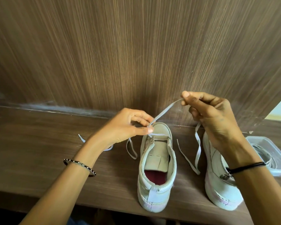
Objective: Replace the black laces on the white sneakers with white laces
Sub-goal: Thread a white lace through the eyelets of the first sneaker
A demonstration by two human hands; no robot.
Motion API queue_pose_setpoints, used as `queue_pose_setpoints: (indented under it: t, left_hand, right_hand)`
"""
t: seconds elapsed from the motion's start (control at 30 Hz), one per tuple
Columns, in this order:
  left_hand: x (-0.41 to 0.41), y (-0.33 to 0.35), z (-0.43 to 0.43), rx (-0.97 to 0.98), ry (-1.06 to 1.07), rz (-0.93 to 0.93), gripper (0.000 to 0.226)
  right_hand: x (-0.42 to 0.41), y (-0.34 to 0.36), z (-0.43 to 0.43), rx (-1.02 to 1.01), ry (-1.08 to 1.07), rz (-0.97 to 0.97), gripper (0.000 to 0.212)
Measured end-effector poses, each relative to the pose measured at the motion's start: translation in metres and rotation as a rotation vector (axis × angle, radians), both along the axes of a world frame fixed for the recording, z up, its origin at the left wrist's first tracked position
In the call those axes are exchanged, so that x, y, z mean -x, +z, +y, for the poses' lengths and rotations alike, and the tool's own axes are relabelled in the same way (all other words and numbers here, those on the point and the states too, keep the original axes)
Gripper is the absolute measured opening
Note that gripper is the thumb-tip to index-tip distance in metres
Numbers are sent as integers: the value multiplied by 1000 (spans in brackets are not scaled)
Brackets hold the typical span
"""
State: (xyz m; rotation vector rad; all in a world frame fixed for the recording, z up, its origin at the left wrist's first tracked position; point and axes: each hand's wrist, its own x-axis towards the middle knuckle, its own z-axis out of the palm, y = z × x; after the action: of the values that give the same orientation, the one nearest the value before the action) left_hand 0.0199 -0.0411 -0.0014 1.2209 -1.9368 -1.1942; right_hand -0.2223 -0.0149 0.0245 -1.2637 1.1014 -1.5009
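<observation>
White lace (165,109) runs tight between the two hands, above the toe of the sneaker (157,168) that stands on the wooden shelf (39,143) with its heel toward the person. The left hand (128,125) pinches the lace between thumb and fingertips just where it leaves the lowest eyelet on the left side. The right hand (212,114) has thumb and forefinger closed on the lace near its end, with the other fingers curled.

One bar of lace already lies across the lowest pair of eyelets and the eyelets above look empty, so I judge the lacing has only begun. To do this step well, the strip should be drawn flat, without twist. Both ends should be made equal in length before they cross, and the left fingers should steady the shoe so it does not slide. A second sneaker (217,189) stands just beside, partly under the right forearm.
</observation>
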Motion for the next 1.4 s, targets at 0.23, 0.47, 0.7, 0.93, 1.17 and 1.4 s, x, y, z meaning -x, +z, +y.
queue_pose_setpoints:
  t: [0.23, 0.47, 0.7, 0.93, 1.17, 1.4]
  left_hand:
    - [33, 21, 11, 71, -33, 180, 28]
    - [20, 19, 3, 187, 254, 192, 34]
    - [-4, -2, -14, 159, 509, 25, 32]
    - [27, 11, -1, 361, 290, 12, 34]
    - [52, 7, 4, 422, 72, 17, 32]
    - [23, 6, -10, 234, 462, 193, 31]
  right_hand:
    - [-23, -6, 4, -46, 212, 103, 7]
    - [0, -3, 0, -93, 108, 72, 17]
    - [21, 1, -4, -64, 97, -159, 18]
    - [4, 0, 1, -58, 180, 23, 21]
    - [-3, -2, 3, -99, 254, 125, 21]
    - [18, 4, 0, -135, 183, -151, 17]
